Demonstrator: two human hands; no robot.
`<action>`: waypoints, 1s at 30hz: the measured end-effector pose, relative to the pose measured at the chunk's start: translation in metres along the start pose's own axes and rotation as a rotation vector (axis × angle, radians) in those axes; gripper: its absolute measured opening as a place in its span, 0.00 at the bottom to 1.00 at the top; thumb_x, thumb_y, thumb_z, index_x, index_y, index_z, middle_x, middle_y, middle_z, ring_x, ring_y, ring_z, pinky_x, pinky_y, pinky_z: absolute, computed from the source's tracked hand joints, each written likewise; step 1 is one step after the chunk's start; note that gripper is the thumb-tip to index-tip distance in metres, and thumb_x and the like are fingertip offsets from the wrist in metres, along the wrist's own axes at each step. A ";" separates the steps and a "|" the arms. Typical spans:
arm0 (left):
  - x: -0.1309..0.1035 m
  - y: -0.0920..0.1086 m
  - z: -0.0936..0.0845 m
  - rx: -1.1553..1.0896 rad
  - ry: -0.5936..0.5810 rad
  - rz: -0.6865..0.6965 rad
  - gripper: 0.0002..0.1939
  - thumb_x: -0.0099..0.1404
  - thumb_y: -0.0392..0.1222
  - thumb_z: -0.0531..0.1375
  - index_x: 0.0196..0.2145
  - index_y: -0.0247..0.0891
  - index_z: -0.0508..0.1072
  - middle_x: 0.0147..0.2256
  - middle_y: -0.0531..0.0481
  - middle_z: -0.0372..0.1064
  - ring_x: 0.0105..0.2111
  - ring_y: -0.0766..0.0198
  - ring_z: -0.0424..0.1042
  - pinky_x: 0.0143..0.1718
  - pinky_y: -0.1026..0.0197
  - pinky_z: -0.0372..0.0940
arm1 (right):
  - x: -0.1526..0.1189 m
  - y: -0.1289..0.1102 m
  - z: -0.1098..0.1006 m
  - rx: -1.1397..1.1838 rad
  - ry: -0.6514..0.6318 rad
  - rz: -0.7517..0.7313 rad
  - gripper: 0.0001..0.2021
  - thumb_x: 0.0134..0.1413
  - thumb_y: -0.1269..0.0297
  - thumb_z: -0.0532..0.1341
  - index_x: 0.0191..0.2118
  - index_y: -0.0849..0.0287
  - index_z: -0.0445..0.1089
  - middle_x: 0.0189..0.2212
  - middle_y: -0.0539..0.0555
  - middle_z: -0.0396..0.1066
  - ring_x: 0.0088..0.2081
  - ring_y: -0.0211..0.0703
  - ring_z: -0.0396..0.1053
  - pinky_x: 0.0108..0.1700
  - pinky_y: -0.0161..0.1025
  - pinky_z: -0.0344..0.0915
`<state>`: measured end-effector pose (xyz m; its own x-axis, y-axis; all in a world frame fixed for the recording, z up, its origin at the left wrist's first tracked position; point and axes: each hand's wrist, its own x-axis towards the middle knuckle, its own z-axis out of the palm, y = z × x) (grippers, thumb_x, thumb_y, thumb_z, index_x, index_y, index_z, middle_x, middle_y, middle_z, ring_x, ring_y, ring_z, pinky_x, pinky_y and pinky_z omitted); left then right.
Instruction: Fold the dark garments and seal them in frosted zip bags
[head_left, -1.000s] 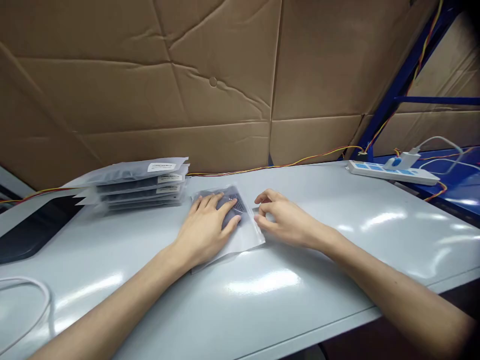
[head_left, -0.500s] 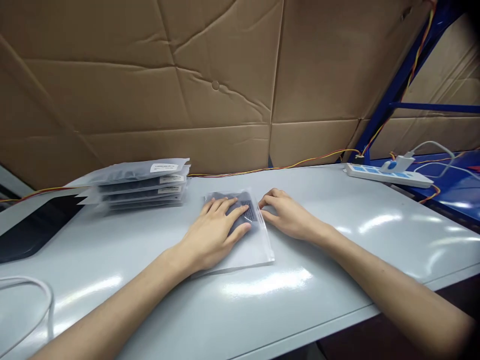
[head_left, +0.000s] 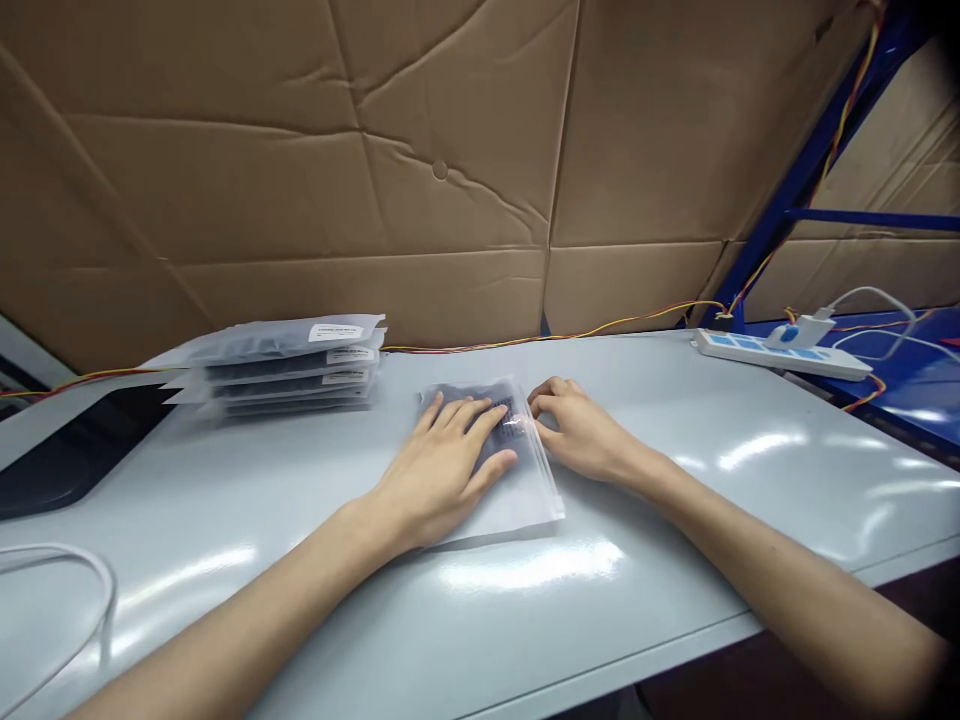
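Your left hand (head_left: 442, 470) lies flat, palm down, fingers spread, on a clear plastic bag (head_left: 517, 490) that rests on the grey bench (head_left: 675, 560). It grips nothing; it presses. The weight pins the bag so that it cannot slide on the glossy surface.

A dark item (head_left: 501, 410) shows through the film under and just beyond your fingertips, in the far half of the bag. What it is cannot be told from here.

Your right hand (head_left: 577, 430) sits at the bag's right edge, fingers curled loosely, tips touching the strip along that side. Whether it pinches the edge or only presses on it is not visible. The placement looks suited to working along that edge while the other hand holds the bag steady; this is a judgement.

Position of the bag: middle of the bench, directly ahead of you, flat, its near corner free of both hands.

Surroundings:
- Stack of bagged items (head_left: 285, 365) with white labels, to the left and apart from the bag.
- Dark flat slab (head_left: 75, 450) at the far left edge.
- White cable (head_left: 82, 590) looping at the near left.
- Power strip (head_left: 780, 352) at the far right, with a plug seated in it.
- Red and yellow wire (head_left: 600, 328) running along the foot of the cardboard wall (head_left: 337, 180).
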<state>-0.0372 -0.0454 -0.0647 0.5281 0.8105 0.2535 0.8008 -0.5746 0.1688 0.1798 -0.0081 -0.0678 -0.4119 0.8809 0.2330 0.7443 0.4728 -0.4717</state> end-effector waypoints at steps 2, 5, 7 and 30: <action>0.000 0.001 0.001 -0.007 0.012 0.001 0.27 0.75 0.55 0.47 0.65 0.41 0.61 0.64 0.43 0.62 0.65 0.52 0.57 0.70 0.39 0.43 | -0.001 -0.003 0.001 0.024 -0.007 -0.001 0.13 0.63 0.55 0.59 0.35 0.57 0.76 0.48 0.59 0.69 0.53 0.51 0.64 0.58 0.49 0.61; 0.000 0.003 0.002 0.000 0.013 0.001 0.28 0.75 0.56 0.47 0.65 0.40 0.61 0.64 0.43 0.61 0.65 0.51 0.57 0.69 0.39 0.44 | -0.002 -0.007 0.002 0.051 -0.018 0.009 0.14 0.61 0.53 0.61 0.34 0.58 0.76 0.48 0.59 0.69 0.54 0.52 0.62 0.58 0.49 0.61; 0.000 0.004 0.003 0.011 -0.001 0.001 0.28 0.75 0.56 0.46 0.65 0.39 0.61 0.64 0.42 0.61 0.65 0.51 0.57 0.69 0.38 0.44 | -0.002 -0.008 0.004 0.070 -0.016 0.034 0.15 0.60 0.51 0.61 0.32 0.58 0.75 0.48 0.59 0.69 0.54 0.53 0.62 0.59 0.49 0.61; 0.001 0.009 0.006 0.008 -0.102 -0.245 0.37 0.74 0.62 0.41 0.71 0.38 0.49 0.72 0.40 0.42 0.71 0.42 0.42 0.66 0.32 0.46 | 0.011 0.031 -0.024 -0.170 0.032 0.220 0.13 0.55 0.52 0.62 0.30 0.58 0.72 0.45 0.61 0.71 0.52 0.57 0.66 0.54 0.47 0.63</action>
<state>-0.0274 -0.0488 -0.0686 0.3438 0.9327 0.1090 0.9101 -0.3596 0.2061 0.2111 0.0167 -0.0592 -0.2156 0.9618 0.1689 0.8928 0.2642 -0.3648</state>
